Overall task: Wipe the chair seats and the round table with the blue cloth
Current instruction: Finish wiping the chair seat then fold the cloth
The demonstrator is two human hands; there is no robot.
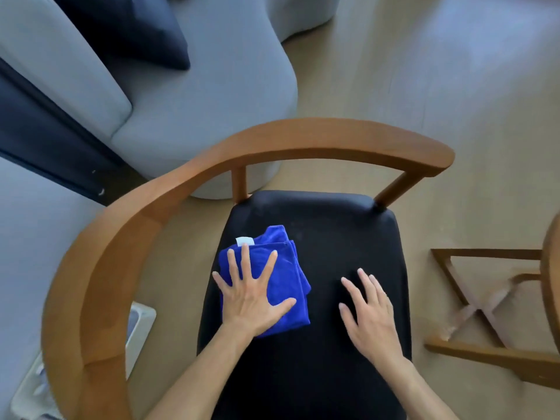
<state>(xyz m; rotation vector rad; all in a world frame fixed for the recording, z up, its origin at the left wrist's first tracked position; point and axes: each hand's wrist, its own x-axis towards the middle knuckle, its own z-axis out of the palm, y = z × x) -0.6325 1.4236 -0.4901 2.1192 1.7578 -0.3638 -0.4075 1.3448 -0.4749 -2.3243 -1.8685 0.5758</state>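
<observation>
A folded blue cloth (286,277) with a small white label lies on the left half of a black chair seat (327,234). My left hand (251,298) presses flat on the cloth with its fingers spread wide. My right hand (368,313) rests flat on the bare seat to the right of the cloth, fingers apart and holding nothing. The chair has a curved wooden back and armrest (303,137) that wraps around the far and left sides. At the right edge of the view is a sliver of the round wooden table (550,268).
A grey sofa (181,95) with a dark blue cushion (136,28) stands behind and to the left of the chair. The table's wooden crossed base (481,310) sits on the pale wood floor at the right. A white plastic object (136,325) lies on the floor at lower left.
</observation>
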